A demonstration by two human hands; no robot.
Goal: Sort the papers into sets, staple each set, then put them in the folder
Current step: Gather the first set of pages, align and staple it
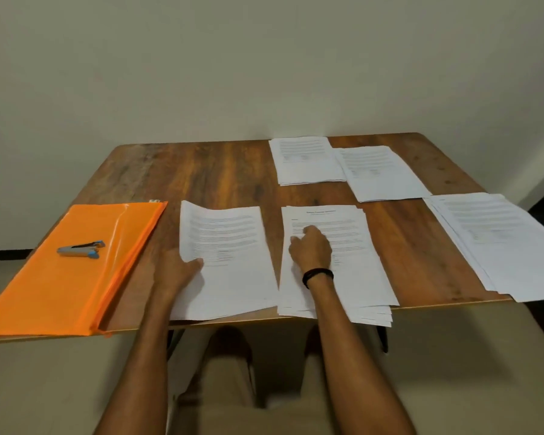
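Here, a person sits at a brown wooden counter (217, 174) with both arms reaching out over it. The left hand (176, 271) is in the lower middle of the frame. It grips a sheet (230, 246) by its left edge, with the thumb on top. That edge is lifted and curls up, while the rest of the sheet lies flat near the front edge of the counter.

The right hand (311, 246) is just to the right of it, with a black band (318, 275) on the wrist. It rests on the middle pile (352, 277) of papers, with its fingers bent down onto the top page. The hand is blurry, so I cannot tell if it pinches a page or only touches it. This pile is a bit messy, and its near end hangs over the front edge of the counter.

The orange folder (60, 287) lies flat at the lower left of the frame. The stapler (80, 248), grey and blue, lies on top of the folder.

Three more piles of papers lie on the counter. The far pile (305, 161) and the second far pile (380, 174) are side by side at the back, right of the middle, and their sides touch. The right pile (500, 243) is at the right edge of the frame, and its near corner sticks out past the counter.
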